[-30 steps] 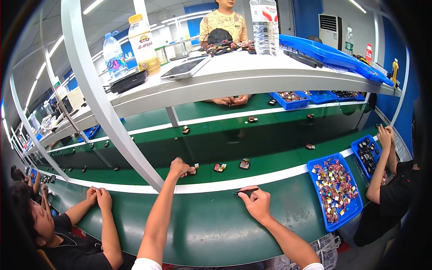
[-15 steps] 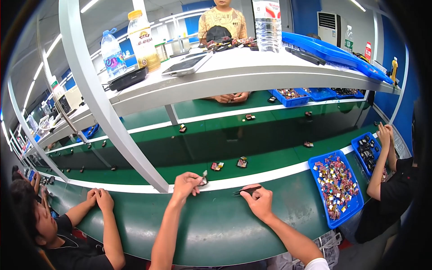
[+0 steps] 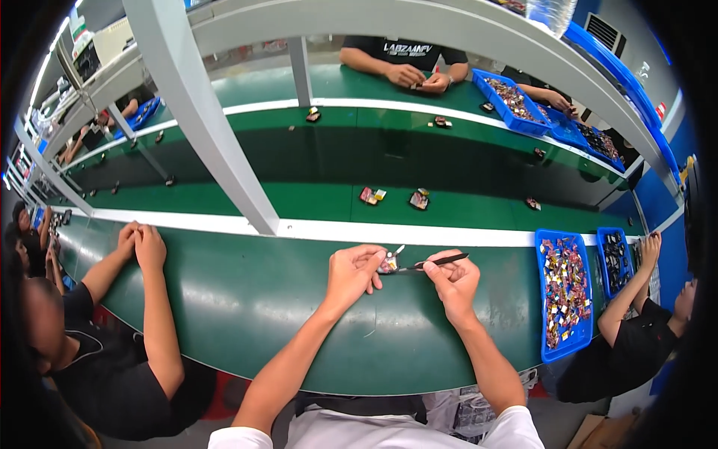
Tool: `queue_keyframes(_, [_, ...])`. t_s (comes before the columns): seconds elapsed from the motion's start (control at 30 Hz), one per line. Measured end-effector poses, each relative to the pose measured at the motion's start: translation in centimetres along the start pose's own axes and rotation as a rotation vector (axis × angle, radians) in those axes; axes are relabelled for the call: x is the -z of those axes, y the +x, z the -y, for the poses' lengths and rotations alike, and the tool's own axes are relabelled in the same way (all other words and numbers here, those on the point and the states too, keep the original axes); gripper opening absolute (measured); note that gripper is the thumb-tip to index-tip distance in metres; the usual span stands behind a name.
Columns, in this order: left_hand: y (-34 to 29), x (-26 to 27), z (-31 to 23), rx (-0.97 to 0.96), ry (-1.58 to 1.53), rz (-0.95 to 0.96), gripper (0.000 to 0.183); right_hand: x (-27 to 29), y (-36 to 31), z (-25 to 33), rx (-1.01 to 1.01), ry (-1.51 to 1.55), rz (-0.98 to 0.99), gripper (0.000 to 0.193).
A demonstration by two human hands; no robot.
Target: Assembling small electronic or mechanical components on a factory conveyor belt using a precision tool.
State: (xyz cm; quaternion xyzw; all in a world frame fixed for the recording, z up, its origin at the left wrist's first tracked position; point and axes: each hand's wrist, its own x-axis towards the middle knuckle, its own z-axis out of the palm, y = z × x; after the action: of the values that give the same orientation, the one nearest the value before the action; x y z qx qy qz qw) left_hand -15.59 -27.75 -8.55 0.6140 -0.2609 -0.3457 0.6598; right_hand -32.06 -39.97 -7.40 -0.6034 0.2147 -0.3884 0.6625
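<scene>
In front of me, over the near green work surface (image 3: 299, 329), my left hand (image 3: 349, 277) pinches a small electronic part (image 3: 388, 264). It has a dark casing, a pinkish-red patch and a pale tab sticking up; its finer details are too small to make out. My right hand (image 3: 456, 288) is closed around black tweezers (image 3: 446, 261), held like a pen. Their tips point left and reach the part's right side; whether they touch it I cannot tell.
Similar parts (image 3: 419, 199) lie on the green conveyor belt (image 3: 314, 196) beyond a white rail (image 3: 336, 230). To my right stand a blue tray (image 3: 586, 329) of colourful pieces and a tray of black pieces (image 3: 615, 262). A white post (image 3: 202, 120) rises ahead left. Co-workers sit on both sides and opposite.
My hands have come together, the tweezers moving from well apart to beside the part in my left hand. The view has tilted downward.
</scene>
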Motion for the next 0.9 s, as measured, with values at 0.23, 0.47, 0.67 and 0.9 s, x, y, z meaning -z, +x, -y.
queue_keyframes(0.23, [-1.1,-0.9,-0.5,0.008,0.116,-0.028,0.021,-0.2,-0.8,-0.5,0.140,-0.251,0.058,0.011])
queue_keyframes(0.47, [-1.1,-1.2,0.0,-0.033,0.174,-0.051,0.019,0.2,-0.6,-0.4,0.133,-0.286,0.022,0.012])
queue_keyframes(0.67, [-1.1,-1.3,0.4,-0.066,0.166,-0.077,0.019,0.1,-0.6,-0.5,0.136,-0.282,0.006,0.012])
queue_keyframes(0.9, [-1.1,-1.4,0.7,-0.119,0.182,-0.098,0.019,0.2,-0.5,-0.8,0.131,-0.307,0.001,0.011])
